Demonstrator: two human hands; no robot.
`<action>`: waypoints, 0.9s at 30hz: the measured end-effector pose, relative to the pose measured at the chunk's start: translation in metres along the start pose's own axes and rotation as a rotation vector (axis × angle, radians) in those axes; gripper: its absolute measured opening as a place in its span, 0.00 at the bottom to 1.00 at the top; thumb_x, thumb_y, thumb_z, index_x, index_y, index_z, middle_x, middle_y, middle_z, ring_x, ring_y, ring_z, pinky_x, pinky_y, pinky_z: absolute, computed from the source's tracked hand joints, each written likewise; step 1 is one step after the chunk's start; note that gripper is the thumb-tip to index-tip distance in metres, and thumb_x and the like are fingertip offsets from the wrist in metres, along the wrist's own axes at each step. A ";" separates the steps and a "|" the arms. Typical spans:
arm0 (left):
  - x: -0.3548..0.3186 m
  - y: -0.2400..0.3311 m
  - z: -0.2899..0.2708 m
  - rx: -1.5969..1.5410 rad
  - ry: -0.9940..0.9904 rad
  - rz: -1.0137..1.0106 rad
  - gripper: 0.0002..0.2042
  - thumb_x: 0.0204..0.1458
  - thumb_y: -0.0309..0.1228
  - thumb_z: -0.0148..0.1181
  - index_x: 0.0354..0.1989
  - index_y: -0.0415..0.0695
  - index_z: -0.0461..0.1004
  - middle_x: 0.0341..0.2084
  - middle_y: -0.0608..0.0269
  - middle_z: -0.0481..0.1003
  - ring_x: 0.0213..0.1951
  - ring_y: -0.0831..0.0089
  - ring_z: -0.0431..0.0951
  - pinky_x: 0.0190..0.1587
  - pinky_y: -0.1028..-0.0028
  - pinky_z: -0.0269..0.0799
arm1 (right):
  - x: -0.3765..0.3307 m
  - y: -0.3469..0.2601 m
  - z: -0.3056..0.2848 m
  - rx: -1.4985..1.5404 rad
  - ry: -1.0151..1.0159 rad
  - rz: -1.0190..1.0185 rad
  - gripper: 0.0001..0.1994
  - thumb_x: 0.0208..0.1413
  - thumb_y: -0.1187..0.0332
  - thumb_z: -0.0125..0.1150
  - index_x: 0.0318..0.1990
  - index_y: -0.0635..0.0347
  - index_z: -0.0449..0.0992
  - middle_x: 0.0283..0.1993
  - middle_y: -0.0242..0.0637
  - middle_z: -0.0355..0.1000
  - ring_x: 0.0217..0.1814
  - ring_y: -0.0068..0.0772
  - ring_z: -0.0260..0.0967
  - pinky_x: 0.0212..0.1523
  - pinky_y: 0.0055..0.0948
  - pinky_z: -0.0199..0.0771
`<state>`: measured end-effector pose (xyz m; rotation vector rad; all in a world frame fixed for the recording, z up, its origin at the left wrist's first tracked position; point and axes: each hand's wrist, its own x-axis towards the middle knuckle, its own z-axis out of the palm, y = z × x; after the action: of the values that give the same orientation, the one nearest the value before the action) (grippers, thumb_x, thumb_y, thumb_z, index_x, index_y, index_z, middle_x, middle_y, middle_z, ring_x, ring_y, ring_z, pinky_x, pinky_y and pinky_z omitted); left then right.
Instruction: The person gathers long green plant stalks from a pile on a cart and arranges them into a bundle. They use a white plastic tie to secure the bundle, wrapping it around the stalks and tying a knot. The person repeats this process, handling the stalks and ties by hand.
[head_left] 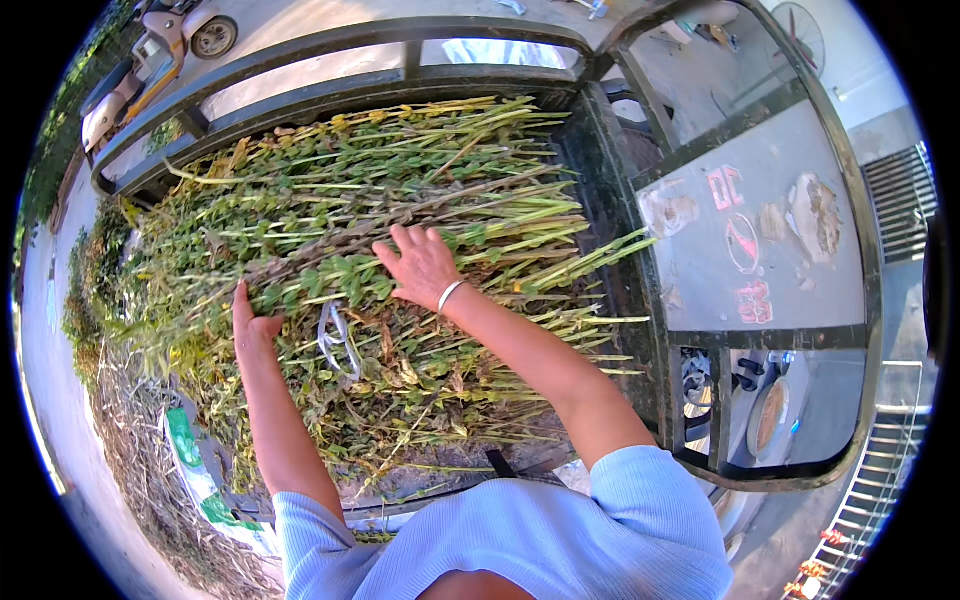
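Leafy cut stalks point(370, 185): one heap, lies left to right across a dark metal cart bed point(607, 185). Right hand point(422, 268): rests mid-heap, fingers spread wide, no grip visible. Left hand point(256, 325): touches stalks at left, fingers straight, thumb apart; any hold cannot be told. White strap point(343, 332): lies looped on the heap, nearer than the right hand. Scooter point(160, 48): stands far left.
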<state>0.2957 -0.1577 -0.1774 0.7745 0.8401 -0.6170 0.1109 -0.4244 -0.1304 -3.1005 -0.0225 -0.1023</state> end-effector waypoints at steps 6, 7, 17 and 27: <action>-0.016 -0.013 0.006 0.028 -0.039 0.171 0.25 0.48 0.49 0.59 0.51 0.48 0.67 0.52 0.62 0.66 0.52 0.60 0.66 0.55 0.52 0.59 | 0.023 -0.003 0.001 -0.006 0.007 0.032 0.50 0.27 0.44 0.72 0.63 0.40 0.53 0.66 0.44 0.44 0.65 0.51 0.43 0.54 0.50 0.56; -0.018 -0.017 -0.005 -0.002 -0.097 0.230 0.26 0.49 0.48 0.58 0.53 0.46 0.64 0.53 0.59 0.65 0.52 0.59 0.65 0.55 0.53 0.59 | 0.030 -0.001 0.005 0.010 -0.067 0.054 0.51 0.27 0.44 0.72 0.63 0.39 0.53 0.67 0.44 0.44 0.65 0.51 0.43 0.53 0.50 0.57; -0.096 -0.147 -0.074 0.794 -0.021 0.862 0.13 0.45 0.25 0.63 0.40 0.39 0.72 0.42 0.58 0.71 0.38 0.74 0.74 0.36 0.81 0.72 | 0.053 0.008 0.016 0.020 -0.203 0.097 0.52 0.25 0.41 0.72 0.63 0.32 0.51 0.67 0.37 0.43 0.67 0.47 0.43 0.50 0.50 0.65; -0.076 -0.163 -0.010 1.464 0.285 1.460 0.14 0.36 0.35 0.69 0.29 0.42 0.74 0.29 0.59 0.69 0.32 0.58 0.70 0.33 0.63 0.67 | 0.055 0.002 0.014 0.024 -0.210 0.118 0.54 0.23 0.45 0.75 0.63 0.31 0.49 0.68 0.36 0.42 0.68 0.49 0.42 0.51 0.52 0.63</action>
<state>0.1309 -0.2302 -0.1755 2.4696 -0.2678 0.3768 0.1672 -0.4251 -0.1411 -3.0642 0.1520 0.2256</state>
